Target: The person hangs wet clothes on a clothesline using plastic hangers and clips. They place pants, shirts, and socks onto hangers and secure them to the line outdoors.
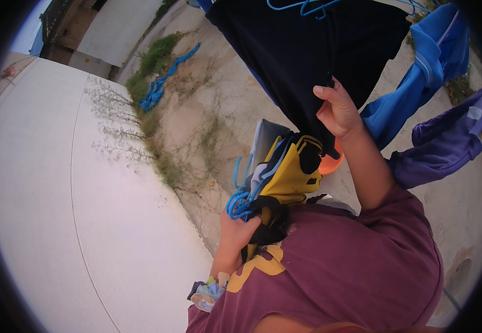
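My left hand grips the hooks of several blue hangers bunched together close to my body. Folded clothes hang from them, among them a yellow garment with black trim and a grey one. A patterned fabric band circles my left wrist. Higher up and to the right, my right hand pinches the edge of a large black garment that hangs in front of me. A blue hanger shows at the garment's top. The fingertips behind the cloth are partly hidden.
Blue trousers and a purple garment hang at the right. Behind the black garment, part of an orange container shows. A white wall runs along the left. Blue cloth lies on the ground beside grass.
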Motion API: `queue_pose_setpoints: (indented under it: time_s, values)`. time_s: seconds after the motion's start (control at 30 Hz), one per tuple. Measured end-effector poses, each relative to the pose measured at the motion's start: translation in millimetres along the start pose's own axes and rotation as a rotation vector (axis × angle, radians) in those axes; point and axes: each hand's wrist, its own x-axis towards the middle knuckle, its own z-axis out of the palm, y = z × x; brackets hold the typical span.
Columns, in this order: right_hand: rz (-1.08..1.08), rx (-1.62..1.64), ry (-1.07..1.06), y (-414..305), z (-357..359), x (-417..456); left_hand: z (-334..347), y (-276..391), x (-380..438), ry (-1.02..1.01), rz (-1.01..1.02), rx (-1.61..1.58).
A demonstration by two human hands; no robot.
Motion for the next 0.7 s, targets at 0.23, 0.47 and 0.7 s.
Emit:
queue_pose_setpoints:
  time_s: [0.23, 0.47, 0.7]
  values:
    - [0.095, 0.225, -0.048, -3.2, 8.9, -0.3, -1.4, -0.2, -2.0, 0.003, -0.02, 0.014]
    - [0.129, 0.28, 0.109, -4.3, 8.2, 6.9, -0.8, 4.9, -5.8, 0.028, -0.031, -0.003]
    - [0.144, 0.307, 0.134, -9.4, 20.4, 6.2, 0.5, 6.2, -6.7, 0.032, -0.017, -0.003]
